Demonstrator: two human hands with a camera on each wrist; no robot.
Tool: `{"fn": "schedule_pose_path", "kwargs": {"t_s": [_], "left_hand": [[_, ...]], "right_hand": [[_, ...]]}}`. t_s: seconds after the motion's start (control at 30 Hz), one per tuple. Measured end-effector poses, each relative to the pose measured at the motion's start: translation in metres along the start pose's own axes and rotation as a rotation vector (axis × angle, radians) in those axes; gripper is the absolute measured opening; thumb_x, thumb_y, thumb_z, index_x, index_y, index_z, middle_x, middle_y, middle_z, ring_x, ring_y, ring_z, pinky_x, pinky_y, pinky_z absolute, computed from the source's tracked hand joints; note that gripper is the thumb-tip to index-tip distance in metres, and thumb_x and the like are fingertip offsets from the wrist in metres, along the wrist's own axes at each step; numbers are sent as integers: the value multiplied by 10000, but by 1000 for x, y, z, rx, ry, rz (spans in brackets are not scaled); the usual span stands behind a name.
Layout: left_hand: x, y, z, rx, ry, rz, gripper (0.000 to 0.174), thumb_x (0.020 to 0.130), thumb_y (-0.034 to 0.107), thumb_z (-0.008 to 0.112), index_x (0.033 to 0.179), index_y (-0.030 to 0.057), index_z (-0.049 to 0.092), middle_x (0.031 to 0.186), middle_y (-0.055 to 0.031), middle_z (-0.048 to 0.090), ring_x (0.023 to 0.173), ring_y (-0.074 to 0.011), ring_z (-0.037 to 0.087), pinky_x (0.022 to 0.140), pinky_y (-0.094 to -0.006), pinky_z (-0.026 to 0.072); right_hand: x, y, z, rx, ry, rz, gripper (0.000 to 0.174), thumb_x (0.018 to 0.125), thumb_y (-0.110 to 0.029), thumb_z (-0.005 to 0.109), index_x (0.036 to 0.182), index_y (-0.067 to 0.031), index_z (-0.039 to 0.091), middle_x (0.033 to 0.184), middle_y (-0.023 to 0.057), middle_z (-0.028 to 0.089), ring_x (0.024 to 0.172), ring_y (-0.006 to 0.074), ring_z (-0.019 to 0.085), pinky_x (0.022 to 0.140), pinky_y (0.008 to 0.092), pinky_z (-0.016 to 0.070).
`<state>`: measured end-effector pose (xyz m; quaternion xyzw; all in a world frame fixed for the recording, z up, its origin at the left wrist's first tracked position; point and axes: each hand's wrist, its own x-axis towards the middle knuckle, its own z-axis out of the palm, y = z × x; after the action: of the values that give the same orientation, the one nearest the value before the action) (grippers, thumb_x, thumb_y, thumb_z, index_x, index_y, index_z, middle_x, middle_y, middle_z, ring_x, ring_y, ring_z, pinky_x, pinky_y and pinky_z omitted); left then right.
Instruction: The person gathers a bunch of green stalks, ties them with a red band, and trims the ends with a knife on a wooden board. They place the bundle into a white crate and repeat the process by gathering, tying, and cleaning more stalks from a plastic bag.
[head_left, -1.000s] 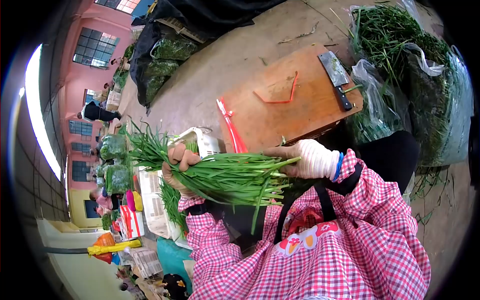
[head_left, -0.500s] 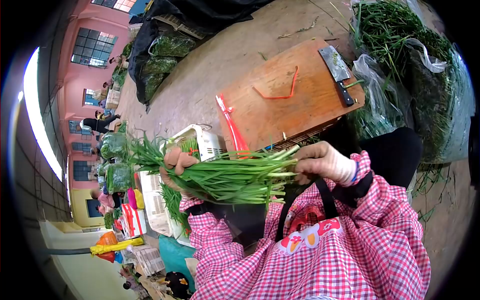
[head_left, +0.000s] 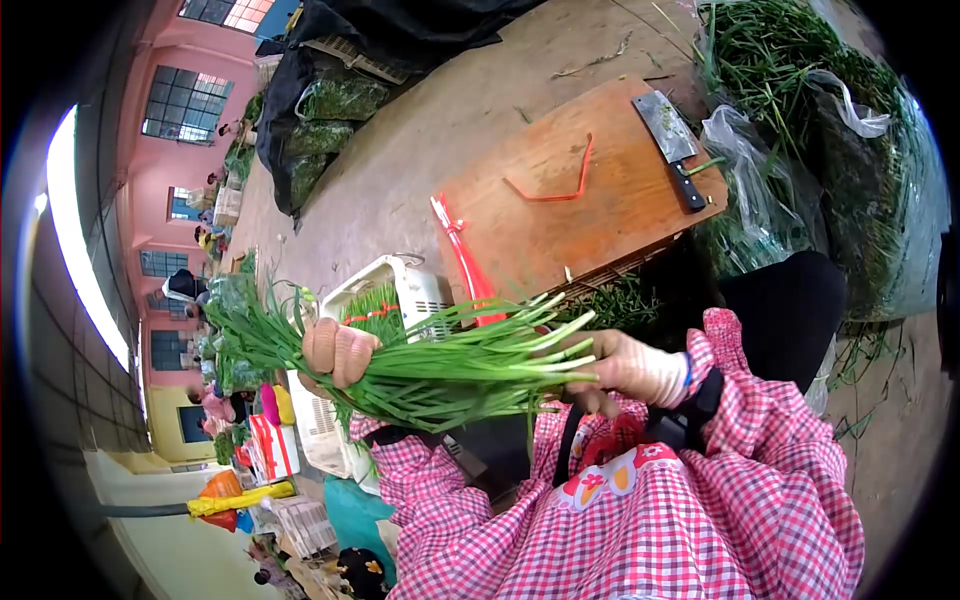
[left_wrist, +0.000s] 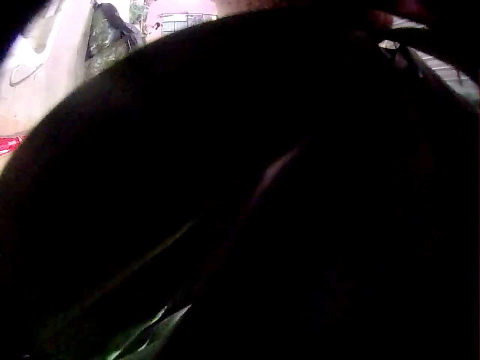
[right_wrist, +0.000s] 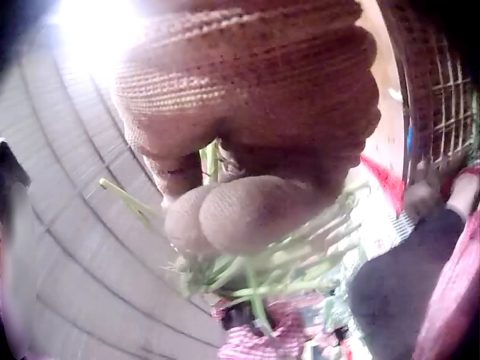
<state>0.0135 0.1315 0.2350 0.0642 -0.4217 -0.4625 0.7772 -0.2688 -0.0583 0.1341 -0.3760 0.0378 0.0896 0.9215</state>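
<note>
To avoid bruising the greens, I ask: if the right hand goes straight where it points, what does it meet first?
Probably the pale stem ends; the right hand seems to touch them, though depth is unclear.

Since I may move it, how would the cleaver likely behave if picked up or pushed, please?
The cleaver should stay stiff, given its broad metal blade. It probably feels blade-heavy, as the black handle is narrower. Lying flat on the board, it would likely slide, not roll.

White crate (head_left: 425, 296) partly hidden behind greens (head_left: 450, 367); black sheeting (head_left: 385, 22) cut off at top.
</note>
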Motion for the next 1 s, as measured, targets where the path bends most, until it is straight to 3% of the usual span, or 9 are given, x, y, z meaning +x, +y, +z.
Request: {"fn": "schedule_pose_path", "kwargs": {"t_s": [0.1,0.3,0.37,0.4,0.53,0.6,0.77,0.93,1.0], "left_hand": [[14,-7,10,-23,-87,-45,279,872,92,659,665,97,472,729,-26,487,610,-141,549,591,-291,472],[40,8,10,-27,-485,-201,309,930,209,619,681,67,503,711,-54,513,628,-182,580,609,-319,523],[44,4,19,-39,-536,-200,280,925,196,594,697,62,506,716,-48,529,615,-175,584,586,-307,524],[47,1,23,-51,-559,-216,265,923,190,581,704,59,508,719,-45,537,609,-172,586,575,-301,525],[55,-3,34,-72,-645,-265,213,913,165,532,735,49,515,729,-34,569,584,-159,594,530,-277,526],[58,-3,35,-91,-694,-302,192,909,153,507,751,44,518,734,-28,585,571,-152,598,508,-265,527],[64,-9,40,-172,-681,-395,71,823,15,581,763,-4,548,739,-94,612,594,-194,623,528,-311,558],[71,-29,67,-113,-517,-320,75,817,-93,549,765,-92,602,768,-175,606,660,-285,642,614,-392,580],[71,-22,68,-92,-492,-363,90,804,-119,545,746,-122,615,784,-214,610,695,-329,652,631,-419,575]], "right_hand": [[8,9,2,80,-148,6,242,916,-240,647,1050,-40,671,714,53,637,541,116,585,491,235,477],[-26,5,-43,-297,-63,307,183,934,-192,635,948,-14,676,767,43,689,683,125,669,615,256,538],[-32,-7,-65,-1314,-13,93,276,850,-314,698,976,-69,696,770,97,704,718,286,685,667,375,546],[-31,-19,-72,-1602,-13,468,473,777,-423,719,1118,-98,679,940,179,697,889,371,667,814,448,527],[-35,-38,-83,-1512,254,-108,902,683,-480,777,1420,-92,431,1255,235,575,1131,410,569,932,441,490],[-21,-47,-67,-1284,264,-354,891,681,-436,796,1397,-42,440,1270,246,566,1173,397,549,977,433,465],[26,-36,-23,-788,-27,-301,599,794,-366,754,1248,-17,579,1083,160,674,995,213,640,882,333,499],[44,4,-6,-100,436,-197,276,899,-197,646,1091,-1,673,790,76,659,728,99,611,637,293,504],[45,26,-48,-512,478,-294,282,899,-209,638,1110,-24,668,772,88,664,709,129,631,630,308,518]]}}
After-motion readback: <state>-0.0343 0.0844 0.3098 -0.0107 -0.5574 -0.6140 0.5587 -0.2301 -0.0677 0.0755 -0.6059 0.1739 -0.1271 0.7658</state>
